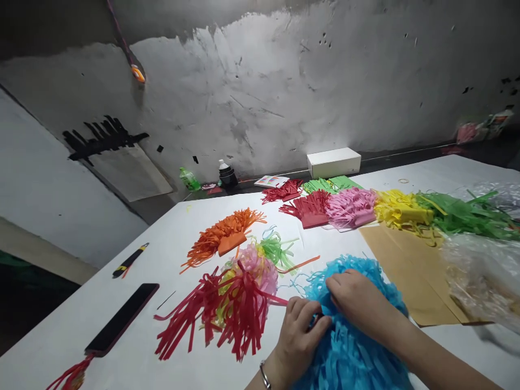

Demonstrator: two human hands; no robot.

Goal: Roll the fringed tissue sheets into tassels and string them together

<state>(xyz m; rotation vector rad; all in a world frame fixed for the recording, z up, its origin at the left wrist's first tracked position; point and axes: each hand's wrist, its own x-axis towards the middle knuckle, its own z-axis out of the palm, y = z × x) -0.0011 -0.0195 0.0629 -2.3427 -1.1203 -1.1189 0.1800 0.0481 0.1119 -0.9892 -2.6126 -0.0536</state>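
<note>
I have both hands at the blue fringe (349, 352), which spreads beneath and between them at the near side of the tabletop (162, 249). The right hand (359, 298) is gripping its upper part, fingers curled down into the strips. The left hand (300, 333) is at its left edge with thumb and fingers bent close together; a dark gap hides what lies between them, so I can't tell whether they have closed on anything.

Just beyond and left of the left hand, I see a mixed bunch (246, 309) of red, yellow, pink and pale green strips, one red strip trailing toward that hand. I'd judge this bunch already gathered, while the blue is partway through handling.

The cutting looks done on the other colours too. Farther off, past the bunch, is an orange fringe (221, 238); straight ahead of the hands lie a dark red fringe (311, 208), a pink fringe (351, 206) and a yellow fringe (400, 208), with green strips (471, 214) out to the right. Those all lie apart from both hands, so as far as I can judge they remain to be handled.
</note>
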